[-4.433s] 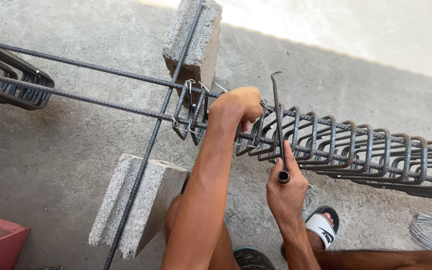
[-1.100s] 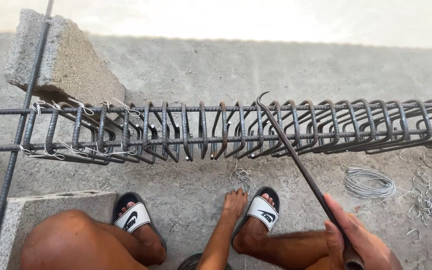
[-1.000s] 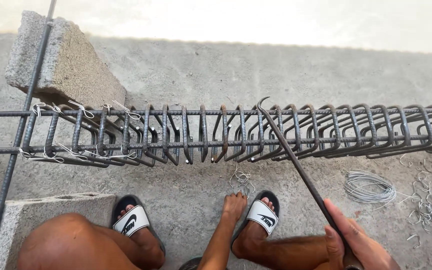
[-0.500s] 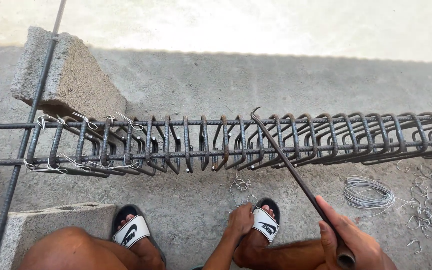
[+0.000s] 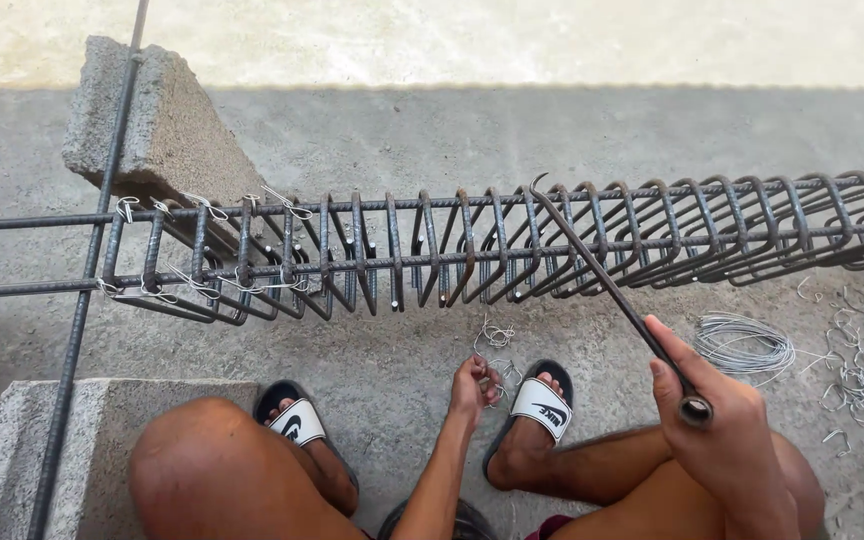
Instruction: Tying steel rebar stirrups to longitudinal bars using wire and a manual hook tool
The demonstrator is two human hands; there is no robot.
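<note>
Right hand (image 5: 722, 430) closed around the handle end of a hooked tying tool (image 5: 607, 285), a long dark steel rod. Tool slants up and left; its curled tip sits at the top bar of the rebar cage (image 5: 512, 245), among the stirrups near the cage's middle.

Left hand (image 5: 474, 385) is low, at the concrete floor (image 5: 402, 140), fingers pinched on a small bunch of short tie wires (image 5: 497, 350) lying just in front of the right sandal (image 5: 542, 408). Hand is closed on the wires; can't tell how many it has.

Cage runs left to right across the view: long bars through a row of closely packed rectangular stirrups. Leftmost stirrups already carry twisted wire ties (image 5: 207, 208); those further right show none.

Cage's left end rests on a thin rebar (image 5: 92, 260) laid across two concrete blocks, far block (image 5: 152, 125) and near block (image 5: 12, 450).

Right of the person: a wire coil (image 5: 744, 345) on the floor, with loose bent wire pieces (image 5: 857, 375) scattered just beyond it. Left sandal (image 5: 297, 420) near the bare knee (image 5: 217, 470).
</note>
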